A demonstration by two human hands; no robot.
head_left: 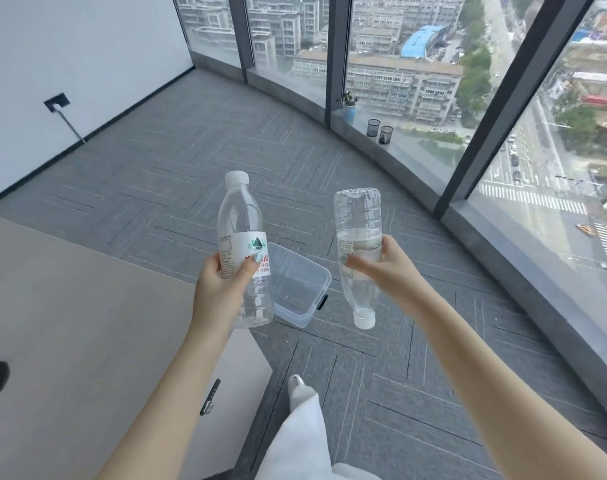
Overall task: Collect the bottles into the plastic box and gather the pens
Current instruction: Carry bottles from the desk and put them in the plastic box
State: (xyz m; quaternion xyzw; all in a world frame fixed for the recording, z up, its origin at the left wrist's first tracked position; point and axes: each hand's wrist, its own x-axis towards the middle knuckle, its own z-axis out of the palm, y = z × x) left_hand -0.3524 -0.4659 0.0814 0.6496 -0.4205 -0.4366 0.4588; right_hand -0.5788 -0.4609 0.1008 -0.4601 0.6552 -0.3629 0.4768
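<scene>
My left hand [222,289] grips a clear, empty, labelled water bottle [241,223] held upright with its white cap on top. My right hand [385,268] holds a second clear bottle [357,216] upside down, cap pointing at the floor, with some water inside. Between and below both hands a clear plastic box [300,289] stands open and empty on the grey carpet. A dark pen [210,396] lies on the beige table near its right edge.
The beige table [70,323] fills the lower left. Two black mesh pen cups [380,131] and a small blue potted plant [349,107] stand on the window sill. Tall glass windows curve along the right. My white-trousered leg [302,427] is below.
</scene>
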